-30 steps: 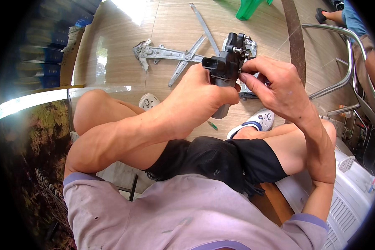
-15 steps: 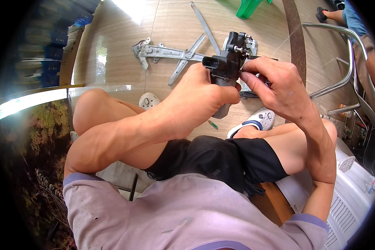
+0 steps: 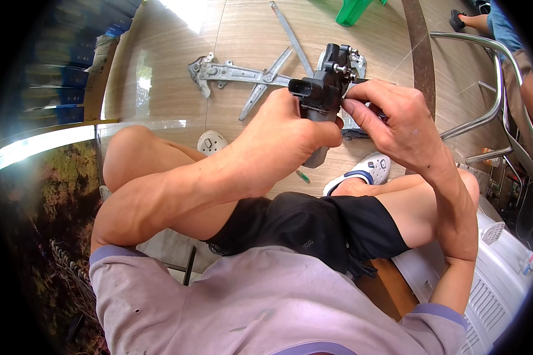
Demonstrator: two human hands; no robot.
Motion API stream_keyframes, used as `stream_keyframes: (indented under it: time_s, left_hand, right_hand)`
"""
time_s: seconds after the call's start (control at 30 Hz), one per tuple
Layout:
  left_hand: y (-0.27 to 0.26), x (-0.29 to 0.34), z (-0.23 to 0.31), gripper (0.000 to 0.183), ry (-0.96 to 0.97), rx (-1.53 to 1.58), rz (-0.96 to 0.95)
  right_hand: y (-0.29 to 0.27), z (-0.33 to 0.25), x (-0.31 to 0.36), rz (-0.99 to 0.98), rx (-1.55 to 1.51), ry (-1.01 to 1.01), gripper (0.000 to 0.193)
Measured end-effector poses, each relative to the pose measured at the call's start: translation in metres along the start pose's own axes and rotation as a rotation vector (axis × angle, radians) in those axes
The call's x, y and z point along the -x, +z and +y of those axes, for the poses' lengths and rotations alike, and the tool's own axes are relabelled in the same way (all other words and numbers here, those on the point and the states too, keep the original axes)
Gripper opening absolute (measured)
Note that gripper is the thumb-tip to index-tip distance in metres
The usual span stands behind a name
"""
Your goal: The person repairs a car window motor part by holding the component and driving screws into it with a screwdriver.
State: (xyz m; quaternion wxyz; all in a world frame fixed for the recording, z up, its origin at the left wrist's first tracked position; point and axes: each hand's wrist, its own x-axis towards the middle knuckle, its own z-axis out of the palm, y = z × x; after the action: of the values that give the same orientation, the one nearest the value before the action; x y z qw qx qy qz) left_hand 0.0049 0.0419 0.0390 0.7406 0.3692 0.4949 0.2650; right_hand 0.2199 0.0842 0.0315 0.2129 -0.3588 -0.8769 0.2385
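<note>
My left hand (image 3: 299,133) is wrapped round the grey cylindrical body of a window motor (image 3: 326,89), its black connector socket facing up and left. Several shiny bolts stick out of the motor's right side. Against that side my right hand (image 3: 391,115) pinches with thumb and forefinger; what lies between the fingertips is too small to make out, and a dark thing shows partly behind the fingers. Beyond the motor, on the tiled floor, lies a metal scissor-arm window regulator (image 3: 237,74) with a toothed end at the left. The hands and motor hide its right part.
A green plastic stool (image 3: 350,12) stands at the far edge. To the right is a chrome tube chair frame (image 3: 496,77), with another person's legs (image 3: 530,83) behind it. Blue boxes (image 3: 71,77) are stacked at the left. A small green object (image 3: 302,176) lies on the floor between my feet.
Almost nothing differs: the motor has tilted very slightly in my left hand. Both hands keep their grip and place.
</note>
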Motion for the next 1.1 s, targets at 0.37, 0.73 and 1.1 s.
stream_keyframes:
  time_s: [0.37,0.73,1.1]
  left_hand:
    - [0.0005,0.0022,0.0021,0.036,-0.022,-0.011,0.001]
    - [0.0011,0.0021,0.0016,0.036,-0.032,-0.023,0.017]
    - [0.0004,-0.0012,-0.0027,0.033,0.009,0.013,-0.004]
  right_hand:
    - [-0.0009,-0.0010,-0.0001,-0.008,-0.001,0.005,0.013]
    - [0.0014,0.0003,0.0007,0.007,0.004,-0.021,0.014]
    - [0.0010,0.0000,0.0011,0.004,-0.009,0.004,0.011]
